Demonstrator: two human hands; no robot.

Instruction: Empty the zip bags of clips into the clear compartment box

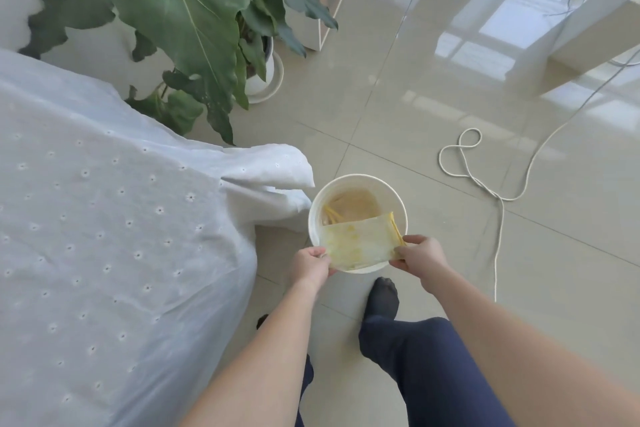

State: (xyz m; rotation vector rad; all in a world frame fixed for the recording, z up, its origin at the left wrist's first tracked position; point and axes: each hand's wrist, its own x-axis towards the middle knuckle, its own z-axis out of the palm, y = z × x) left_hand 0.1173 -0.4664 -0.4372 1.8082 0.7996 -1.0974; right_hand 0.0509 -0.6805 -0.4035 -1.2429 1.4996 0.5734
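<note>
Zip bag (360, 243) between left hand (310, 265), right hand (420, 255).

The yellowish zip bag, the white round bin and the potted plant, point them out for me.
Yellowish zip bag (360, 246): head view, middle of its flat face.
White round bin (313, 215): head view, left rim.
Potted plant (194, 21): head view, largest green leaf.

Yellowish zip bag (360, 243), white bin (401, 208)

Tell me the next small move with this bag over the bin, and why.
Probably let go so the zip bag drops into the white bin. Both the left hand and right hand hold it flat over the opening, and it looks empty; another bag already lies inside.
</note>
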